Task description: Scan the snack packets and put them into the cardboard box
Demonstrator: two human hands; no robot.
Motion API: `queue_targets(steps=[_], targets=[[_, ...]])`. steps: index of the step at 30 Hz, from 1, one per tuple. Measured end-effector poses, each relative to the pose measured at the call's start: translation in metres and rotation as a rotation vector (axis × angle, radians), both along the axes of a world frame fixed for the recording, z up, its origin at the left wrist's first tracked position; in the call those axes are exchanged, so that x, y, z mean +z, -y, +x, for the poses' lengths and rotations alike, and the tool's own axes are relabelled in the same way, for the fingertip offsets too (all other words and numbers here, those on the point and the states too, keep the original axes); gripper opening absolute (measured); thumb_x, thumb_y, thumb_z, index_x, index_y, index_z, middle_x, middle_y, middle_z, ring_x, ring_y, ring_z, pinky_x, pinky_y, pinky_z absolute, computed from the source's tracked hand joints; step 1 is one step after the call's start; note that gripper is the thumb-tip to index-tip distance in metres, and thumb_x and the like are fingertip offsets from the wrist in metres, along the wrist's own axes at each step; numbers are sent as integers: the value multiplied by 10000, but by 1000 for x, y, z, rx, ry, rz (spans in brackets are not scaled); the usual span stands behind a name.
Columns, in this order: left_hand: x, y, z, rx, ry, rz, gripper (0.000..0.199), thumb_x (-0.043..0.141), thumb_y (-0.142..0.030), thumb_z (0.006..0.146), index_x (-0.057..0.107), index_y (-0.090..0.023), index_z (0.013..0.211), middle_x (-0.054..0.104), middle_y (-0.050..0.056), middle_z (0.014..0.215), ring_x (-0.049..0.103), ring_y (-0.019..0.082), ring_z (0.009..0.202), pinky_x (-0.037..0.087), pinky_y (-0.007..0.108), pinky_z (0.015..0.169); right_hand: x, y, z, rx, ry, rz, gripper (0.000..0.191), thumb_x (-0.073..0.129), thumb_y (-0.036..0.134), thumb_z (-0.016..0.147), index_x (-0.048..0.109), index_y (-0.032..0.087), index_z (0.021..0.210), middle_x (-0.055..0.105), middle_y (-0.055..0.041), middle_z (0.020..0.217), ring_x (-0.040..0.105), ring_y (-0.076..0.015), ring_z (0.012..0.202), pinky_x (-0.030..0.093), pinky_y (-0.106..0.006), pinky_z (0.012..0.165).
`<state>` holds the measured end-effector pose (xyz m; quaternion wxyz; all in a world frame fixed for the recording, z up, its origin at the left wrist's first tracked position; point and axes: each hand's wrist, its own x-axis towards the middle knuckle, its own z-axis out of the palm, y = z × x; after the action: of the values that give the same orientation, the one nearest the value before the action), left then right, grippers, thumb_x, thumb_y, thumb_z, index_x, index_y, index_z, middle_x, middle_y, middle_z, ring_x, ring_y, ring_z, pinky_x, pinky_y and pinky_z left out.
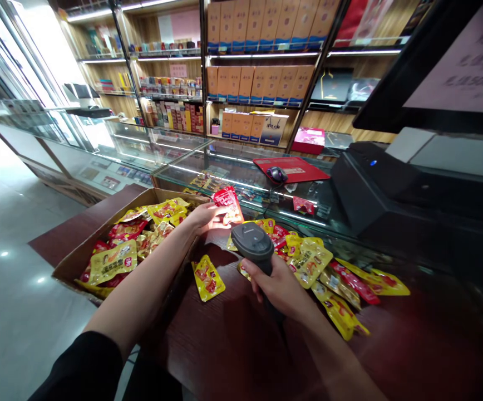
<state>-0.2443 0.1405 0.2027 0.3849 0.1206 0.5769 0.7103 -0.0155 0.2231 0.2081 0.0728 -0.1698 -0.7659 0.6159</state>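
My left hand (pixel 210 217) is closed on a red snack packet (pixel 228 201), held up beyond the near edge of the counter. Its lower part is brightly lit. A black barcode scanner (pixel 253 240) is gripped by its handle in my right hand (pixel 281 281), its head turned toward the packet. To the left stands a cardboard box (pixel 72 264) full of yellow, red and gold packets. One yellow packet (pixel 208 278) lies alone between the box and the scanner. Right of the scanner, a loose pile of packets (pixel 310 262) spreads over the dark red tabletop, partly hidden by my right hand.
Behind the tabletop runs a glass display counter (pixel 183 159) bearing a red mat (pixel 308 171), a computer mouse (pixel 277 175) and a small red packet (pixel 304 205). A black monitor terminal (pixel 392 189) stands at right. Shelves with orange boxes (pixel 266 83) line the back wall.
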Motion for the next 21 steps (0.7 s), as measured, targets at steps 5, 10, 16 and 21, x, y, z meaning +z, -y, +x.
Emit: queue_targets(steps=[5, 10, 16, 21], targets=[[-1, 1, -1, -14, -5, 12, 299, 820, -194, 699, 679, -100, 945, 738, 119, 867, 706, 194, 722, 606, 342, 683, 0, -1, 1, 13, 31, -27, 307, 618, 501, 859, 531, 207, 867, 542, 67, 481, 494, -109, 361, 381, -213, 374], [-1, 2, -1, -15, -9, 15, 314, 827, -208, 693, 666, -94, 938, 735, 115, 858, 702, 185, 698, 603, 322, 638, 3, 1, 0, 9, 40, -44, 316, 615, 495, 857, 525, 201, 929, 545, 72, 481, 493, -105, 368, 389, -206, 384], [16, 15, -7, 37, -143, 21, 330, 848, -262, 662, 659, -115, 889, 717, 63, 774, 670, 143, 635, 599, 334, 669, 11, 4, 2, -58, 35, -26, 347, 642, 503, 812, 524, 200, 933, 545, 82, 487, 488, -102, 366, 401, -208, 386], [37, 59, -26, 212, -433, -81, 394, 846, -340, 619, 685, -136, 915, 730, 59, 834, 683, 167, 704, 570, 296, 656, 16, 5, 5, -54, 12, -13, 365, 650, 534, 779, 524, 201, 861, 552, 69, 481, 494, -107, 368, 402, -222, 392]])
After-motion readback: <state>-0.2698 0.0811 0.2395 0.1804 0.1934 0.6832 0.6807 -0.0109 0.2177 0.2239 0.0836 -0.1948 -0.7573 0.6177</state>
